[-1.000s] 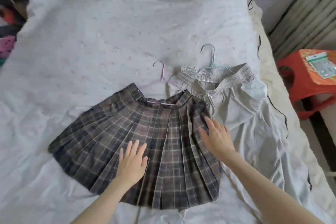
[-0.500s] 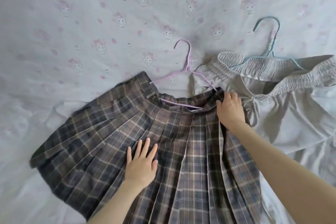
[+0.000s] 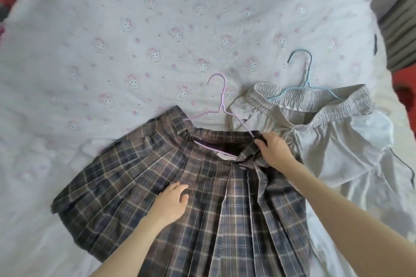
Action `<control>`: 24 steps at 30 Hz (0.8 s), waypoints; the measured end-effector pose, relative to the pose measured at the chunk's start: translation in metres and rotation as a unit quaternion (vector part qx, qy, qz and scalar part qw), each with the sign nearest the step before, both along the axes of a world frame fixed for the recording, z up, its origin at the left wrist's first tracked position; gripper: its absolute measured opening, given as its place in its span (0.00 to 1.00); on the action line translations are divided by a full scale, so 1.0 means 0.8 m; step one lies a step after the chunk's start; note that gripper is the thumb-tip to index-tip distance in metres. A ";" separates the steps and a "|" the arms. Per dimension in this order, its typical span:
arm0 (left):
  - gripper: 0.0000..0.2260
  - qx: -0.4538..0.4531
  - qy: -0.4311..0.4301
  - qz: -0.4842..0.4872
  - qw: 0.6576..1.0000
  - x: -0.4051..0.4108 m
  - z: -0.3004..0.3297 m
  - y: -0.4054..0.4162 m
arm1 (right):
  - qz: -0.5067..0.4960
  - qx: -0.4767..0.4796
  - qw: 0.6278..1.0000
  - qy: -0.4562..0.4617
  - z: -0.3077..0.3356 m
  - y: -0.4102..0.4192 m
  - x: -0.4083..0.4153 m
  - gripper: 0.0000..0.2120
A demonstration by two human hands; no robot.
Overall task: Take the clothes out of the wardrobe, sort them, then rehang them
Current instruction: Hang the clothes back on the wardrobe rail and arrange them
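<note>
Right hand point(image 3: 275, 150) pinches pleated plaid skirt point(image 3: 139, 186) waistband (lilac wire hanger point(image 3: 221, 105) inside); left hand point(image 3: 170, 204) flat, fingers relaxed.

Bed sheet point(image 3: 135, 29) above skirt point(image 3: 139, 177) open; grey garment point(image 3: 337, 146) + blue hanger point(image 3: 308, 87) block rt side.

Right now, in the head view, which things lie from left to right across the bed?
Left hand → purple hanger → right hand → blue hanger, all over the bed.
</note>
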State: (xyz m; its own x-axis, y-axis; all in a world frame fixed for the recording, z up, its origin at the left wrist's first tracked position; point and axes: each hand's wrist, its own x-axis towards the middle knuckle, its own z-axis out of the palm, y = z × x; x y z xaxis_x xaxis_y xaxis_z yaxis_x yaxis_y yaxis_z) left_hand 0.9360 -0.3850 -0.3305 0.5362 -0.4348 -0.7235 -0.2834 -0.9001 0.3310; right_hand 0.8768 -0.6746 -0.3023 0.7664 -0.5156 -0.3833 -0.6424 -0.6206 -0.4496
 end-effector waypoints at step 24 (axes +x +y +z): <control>0.16 -0.396 -0.322 0.047 0.859 0.009 0.397 -0.099 | -0.131 -0.286 0.895 -0.315 0.410 0.021 -0.258 0.12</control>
